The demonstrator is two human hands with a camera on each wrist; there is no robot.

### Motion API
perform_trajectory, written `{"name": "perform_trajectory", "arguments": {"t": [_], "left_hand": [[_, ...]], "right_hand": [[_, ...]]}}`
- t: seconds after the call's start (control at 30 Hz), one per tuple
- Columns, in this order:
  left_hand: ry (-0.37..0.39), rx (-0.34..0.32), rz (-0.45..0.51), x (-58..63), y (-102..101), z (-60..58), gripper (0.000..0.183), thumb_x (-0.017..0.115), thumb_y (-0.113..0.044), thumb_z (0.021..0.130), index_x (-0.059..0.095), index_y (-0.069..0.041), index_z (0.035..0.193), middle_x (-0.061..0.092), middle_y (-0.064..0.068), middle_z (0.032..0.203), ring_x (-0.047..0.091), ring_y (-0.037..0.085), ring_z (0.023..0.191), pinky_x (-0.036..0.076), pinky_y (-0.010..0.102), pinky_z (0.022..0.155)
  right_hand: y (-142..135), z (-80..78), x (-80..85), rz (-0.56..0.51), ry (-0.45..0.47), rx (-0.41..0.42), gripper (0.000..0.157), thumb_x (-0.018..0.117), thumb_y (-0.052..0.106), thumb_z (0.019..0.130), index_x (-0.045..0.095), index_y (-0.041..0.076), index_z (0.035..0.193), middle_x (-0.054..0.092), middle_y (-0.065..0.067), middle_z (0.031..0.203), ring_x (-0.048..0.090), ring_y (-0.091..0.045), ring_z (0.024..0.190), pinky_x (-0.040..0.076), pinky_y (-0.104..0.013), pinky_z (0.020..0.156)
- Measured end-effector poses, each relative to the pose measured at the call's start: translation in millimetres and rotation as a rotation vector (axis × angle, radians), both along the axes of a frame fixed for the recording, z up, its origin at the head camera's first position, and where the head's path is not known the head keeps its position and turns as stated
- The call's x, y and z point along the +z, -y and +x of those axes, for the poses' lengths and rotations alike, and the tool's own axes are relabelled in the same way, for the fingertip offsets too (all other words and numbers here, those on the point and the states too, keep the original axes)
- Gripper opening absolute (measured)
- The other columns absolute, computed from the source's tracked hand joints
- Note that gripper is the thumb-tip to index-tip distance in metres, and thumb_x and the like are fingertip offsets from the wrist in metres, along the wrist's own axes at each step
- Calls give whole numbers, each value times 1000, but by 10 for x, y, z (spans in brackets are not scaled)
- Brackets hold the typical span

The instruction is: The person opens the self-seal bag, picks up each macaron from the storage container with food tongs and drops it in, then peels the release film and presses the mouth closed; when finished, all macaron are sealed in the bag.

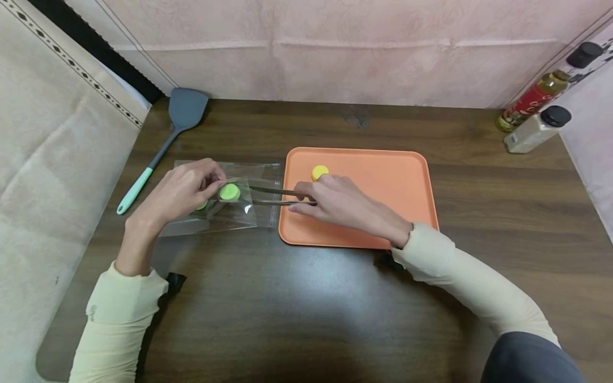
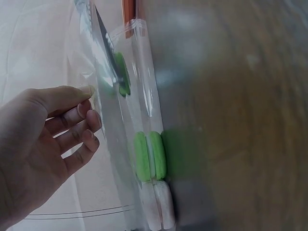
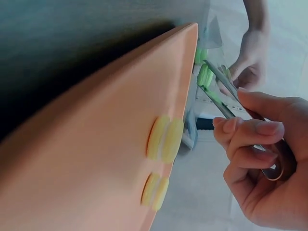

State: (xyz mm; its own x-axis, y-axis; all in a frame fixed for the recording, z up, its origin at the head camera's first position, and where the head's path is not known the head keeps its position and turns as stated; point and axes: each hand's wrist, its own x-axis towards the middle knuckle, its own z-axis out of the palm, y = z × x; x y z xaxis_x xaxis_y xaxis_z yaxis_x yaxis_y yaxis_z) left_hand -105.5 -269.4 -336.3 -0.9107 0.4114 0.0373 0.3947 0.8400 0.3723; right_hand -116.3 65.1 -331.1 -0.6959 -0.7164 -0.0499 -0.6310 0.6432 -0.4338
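My left hand (image 1: 184,189) pinches the upper film of a clear plastic bag (image 1: 265,215) between thumb and fingertip. From the right, my right hand (image 1: 335,205) holds metal tongs (image 3: 226,85), their tips reaching into the bag. Between those tips is a green macaron (image 1: 230,192). Deeper in the bag, in the left wrist view, a second green macaron (image 2: 150,156) lies beside a pale macaron (image 2: 158,204). Under and behind my right hand is an orange tray (image 1: 383,170). Two yellow macarons show on it in the right wrist view, one larger (image 3: 165,139), one smaller (image 3: 155,191).
A grey spatula (image 1: 187,109) with a mint handle lies left of the bag. At the back right stand a red-labelled bottle (image 1: 531,101) and a black-capped jar (image 1: 531,133). Pale cloth (image 1: 311,53) hangs along the table's far edge.
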Motion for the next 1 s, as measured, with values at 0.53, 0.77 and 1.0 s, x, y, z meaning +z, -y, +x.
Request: {"name": "perform_trajectory", "arguments": {"t": [0.53,0.77,1.0], "left_hand": [[-9,-13,-2,5,5,-2,9,66,-9,109,73,-3,111,72,11,100,64,22,84,54,43,72],[-9,-10,-7,7,1,-11,9,66,-8,109,73,-3,111,73,12,102,66,23,86,57,46,75],[-6,-5,-3,0,3,-5,8,66,-6,109,73,-2,111,73,13,102,66,24,87,57,46,76]], "right_hand": [[442,-54,-99,18,-43,-6,38,66,38,112,57,11,86,33,7,60,32,-7,51,19,-24,50],[539,-98,-130,6,-56,4,36,65,38,113,62,7,93,32,6,61,31,-6,50,20,-23,49],[634,-149,-151,19,-31,9,37,64,39,113,64,6,96,32,6,63,32,-5,51,22,-22,48]]}}
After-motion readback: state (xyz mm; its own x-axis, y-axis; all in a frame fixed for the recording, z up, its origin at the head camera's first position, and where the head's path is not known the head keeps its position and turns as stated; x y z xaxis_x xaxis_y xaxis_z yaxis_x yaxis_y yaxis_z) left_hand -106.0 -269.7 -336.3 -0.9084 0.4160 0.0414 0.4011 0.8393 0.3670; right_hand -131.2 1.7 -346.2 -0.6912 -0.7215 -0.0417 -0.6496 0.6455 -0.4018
